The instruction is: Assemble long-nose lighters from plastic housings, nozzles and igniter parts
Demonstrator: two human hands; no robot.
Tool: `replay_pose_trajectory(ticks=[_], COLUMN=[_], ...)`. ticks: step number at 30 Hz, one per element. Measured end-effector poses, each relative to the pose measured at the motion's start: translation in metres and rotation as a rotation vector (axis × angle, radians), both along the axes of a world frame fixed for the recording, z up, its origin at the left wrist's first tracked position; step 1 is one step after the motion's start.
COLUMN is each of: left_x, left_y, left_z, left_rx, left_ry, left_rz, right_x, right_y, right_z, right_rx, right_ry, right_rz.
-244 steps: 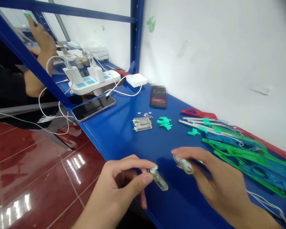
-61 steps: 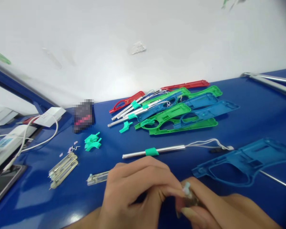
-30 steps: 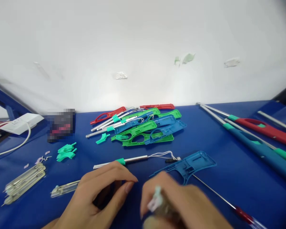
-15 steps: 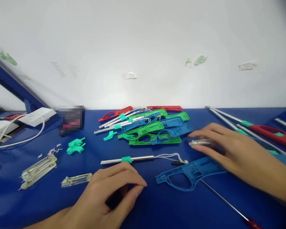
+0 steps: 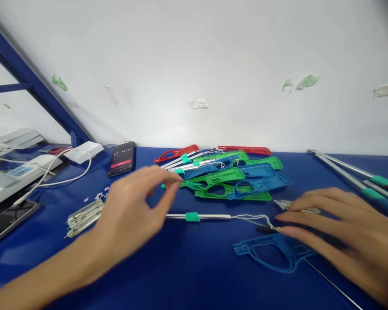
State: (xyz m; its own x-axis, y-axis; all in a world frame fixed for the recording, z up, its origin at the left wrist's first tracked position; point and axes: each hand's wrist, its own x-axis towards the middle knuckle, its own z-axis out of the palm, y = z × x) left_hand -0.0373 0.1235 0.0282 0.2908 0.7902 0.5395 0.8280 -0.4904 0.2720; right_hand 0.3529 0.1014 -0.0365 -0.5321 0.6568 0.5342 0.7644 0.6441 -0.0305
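My left hand is raised over the table, thumb and forefinger pinched together; whatever may be between them I cannot make out. Just below its fingertips lies a metal tube with a teal clip around it. White wires run from the tube to a small black part. My right hand is low over the table with fingers apart, its thumb tip beside that wire end. A clear plastic piece lies partly under its fingers. Below, a blue handle half is partly covered by the right hand.
Behind is a pile of green, blue and red handle halves. Clear pieces, a phone and a power strip are at left. Long metal rods lie at right, a thin rod in front.
My left hand has risen away from the table. The clear piece, earlier between my right fingers, now lies lower by them, and the thumb is at the wire end. The view has swung left.
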Motion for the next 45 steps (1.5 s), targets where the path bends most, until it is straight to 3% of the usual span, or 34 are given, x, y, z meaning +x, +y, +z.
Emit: replay_pose_trajectory(ticks=[2,6,11,15,19,23,26,30,37,45], left_x=[-0.017,-0.040,-0.051,-0.051,-0.036,-0.010,0.005,0.014,0.019,0.022], left_y=[0.019,0.040,0.047,0.046,0.035,0.007,-0.014,-0.029,-0.038,-0.046], left_z=[0.008,0.003,-0.013,-0.014,-0.004,0.002,-0.004,-0.018,-0.024,-0.024], left_rx=[-0.068,-0.185,-0.184,-0.125,-0.057,0.010,0.077,0.008,-0.054,-0.516], left_ry=[0.222,0.330,0.329,0.286,0.185,0.067,0.059,0.043,-0.036,-0.287], left_rz=[0.192,0.264,0.185,0.139,0.023,-0.146,-0.298,-0.452,-0.437,-0.349], right_x=[-0.006,-0.018,-0.022,-0.026,-0.031,-0.028,-0.022,-0.018,-0.014,-0.012], right_y=[-0.001,0.002,0.003,0.001,-0.001,-0.003,-0.004,-0.007,-0.011,-0.012], right_z=[0.003,0.018,0.028,0.029,0.029,0.020,0.009,-0.002,-0.011,-0.012], right_rx=[0.001,-0.006,0.013,0.018,-0.033,0.006,-0.002,-0.101,-0.114,-0.156], right_ry=[-0.022,0.012,0.015,-0.029,-0.007,0.034,0.026,0.021,-0.011,0.004], right_rz=[0.038,0.089,0.097,0.122,0.120,0.099,0.081,0.001,-0.026,-0.079])
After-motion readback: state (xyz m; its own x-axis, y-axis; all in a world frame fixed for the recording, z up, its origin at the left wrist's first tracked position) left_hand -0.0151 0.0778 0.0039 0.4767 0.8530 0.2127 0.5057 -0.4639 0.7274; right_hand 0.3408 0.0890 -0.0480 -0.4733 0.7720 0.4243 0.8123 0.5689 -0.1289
